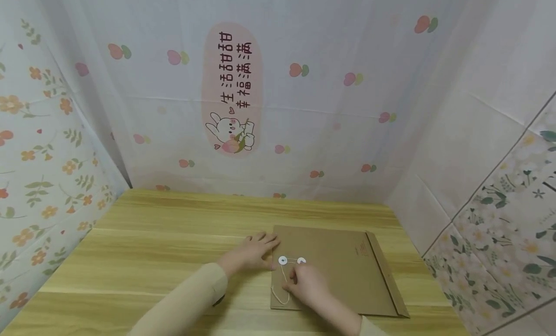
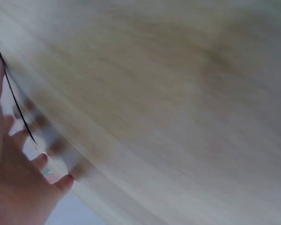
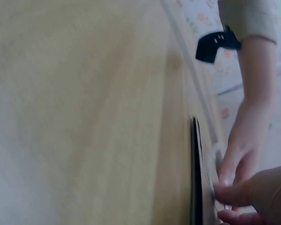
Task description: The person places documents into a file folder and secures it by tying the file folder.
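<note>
A brown kraft document envelope (image 1: 336, 259) lies flat on the wooden table, right of the middle. Near its left edge are two white button discs (image 1: 283, 260), with a pale string (image 1: 284, 274) running between them and trailing in a loop towards the near corner. My right hand (image 1: 310, 284) is over the envelope and pinches the string between thumb and fingers, partly covering one disc. At the envelope's left edge, my left hand (image 1: 254, 253) rests with fingers spread, its fingertips touching that edge. Both hands (image 3: 246, 140) meet beside the thin envelope edge in the right wrist view.
The light wood tabletop (image 1: 173, 239) extends to the left of the envelope. A white printed curtain (image 1: 312, 123) hangs behind the table, with flowered cloth (image 1: 48, 157) along the left side. A dark strap (image 3: 210, 47) is on the left wrist.
</note>
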{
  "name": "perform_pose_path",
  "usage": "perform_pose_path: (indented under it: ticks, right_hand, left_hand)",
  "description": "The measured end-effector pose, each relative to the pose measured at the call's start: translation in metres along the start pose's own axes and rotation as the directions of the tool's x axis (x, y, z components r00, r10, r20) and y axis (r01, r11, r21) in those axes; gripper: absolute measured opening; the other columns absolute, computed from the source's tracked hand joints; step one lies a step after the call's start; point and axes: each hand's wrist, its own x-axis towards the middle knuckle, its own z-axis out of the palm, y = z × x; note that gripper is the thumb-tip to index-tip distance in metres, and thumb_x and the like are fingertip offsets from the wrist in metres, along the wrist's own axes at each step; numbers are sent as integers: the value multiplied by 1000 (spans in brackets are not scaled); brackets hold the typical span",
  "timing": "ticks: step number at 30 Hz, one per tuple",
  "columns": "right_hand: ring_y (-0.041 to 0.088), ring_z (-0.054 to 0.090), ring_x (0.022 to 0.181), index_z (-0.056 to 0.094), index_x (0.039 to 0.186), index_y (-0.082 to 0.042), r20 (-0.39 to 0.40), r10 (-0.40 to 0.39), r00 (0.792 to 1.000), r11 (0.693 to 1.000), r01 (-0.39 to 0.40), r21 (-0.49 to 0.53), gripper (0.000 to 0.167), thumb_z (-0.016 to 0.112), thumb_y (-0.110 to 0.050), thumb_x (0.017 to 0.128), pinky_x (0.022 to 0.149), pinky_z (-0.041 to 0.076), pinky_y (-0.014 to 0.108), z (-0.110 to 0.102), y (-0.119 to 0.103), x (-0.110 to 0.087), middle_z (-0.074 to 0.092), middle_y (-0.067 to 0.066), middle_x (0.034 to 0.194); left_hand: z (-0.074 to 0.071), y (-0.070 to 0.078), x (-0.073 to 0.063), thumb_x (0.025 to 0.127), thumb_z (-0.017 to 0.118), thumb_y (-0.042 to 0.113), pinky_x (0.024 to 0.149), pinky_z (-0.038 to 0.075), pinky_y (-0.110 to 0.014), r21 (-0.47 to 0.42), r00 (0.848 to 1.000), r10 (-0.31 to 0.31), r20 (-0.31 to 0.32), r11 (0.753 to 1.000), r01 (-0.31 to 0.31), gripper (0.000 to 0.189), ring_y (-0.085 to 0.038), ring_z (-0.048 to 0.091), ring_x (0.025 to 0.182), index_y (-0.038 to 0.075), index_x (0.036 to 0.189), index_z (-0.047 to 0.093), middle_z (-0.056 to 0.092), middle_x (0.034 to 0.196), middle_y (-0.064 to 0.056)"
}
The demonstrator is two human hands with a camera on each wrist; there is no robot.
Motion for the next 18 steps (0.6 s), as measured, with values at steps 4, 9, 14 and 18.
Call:
perform_pose_path:
  ticks: [4,9,14,18]
  right_hand:
    - [2,41,50,59,66,-18,-63,20,998,999,-22,-25,23,81,-20,75,42,36,22,4,-5,-7,49,-13,59]
    - [3,40,48,56,63,-20,-109,13,994,999,-18,-51,26,78,-15,75,41,33,23,7,-4,-9,46,-13,57]
    - [4,39,48,53,65,-15,-58,25,998,995,-20,98,21,67,-6,78,41,33,21,4,2,-7,44,-10,56]
    - [4,45,48,52,70,-7,31,79,996,914,-85,397,15,61,3,77,41,36,17,2,11,-2,51,-5,58]
  left_hand:
    - [-1,3,1,85,59,58,110,16,-59,33,999,-9,34,999,8,82,-36,15,142,15,150,33,24,156,-4]
    - [-1,4,3,84,61,57,110,16,-59,39,998,-25,50,999,23,83,-36,15,142,15,150,34,25,156,-4]
    - [-1,5,3,83,64,55,110,16,-59,36,998,-42,55,999,40,83,-35,15,142,16,149,34,25,156,-3]
    - [-2,6,4,83,65,53,110,15,-59,19,997,-49,60,999,48,83,-35,15,142,16,150,33,23,156,-3]
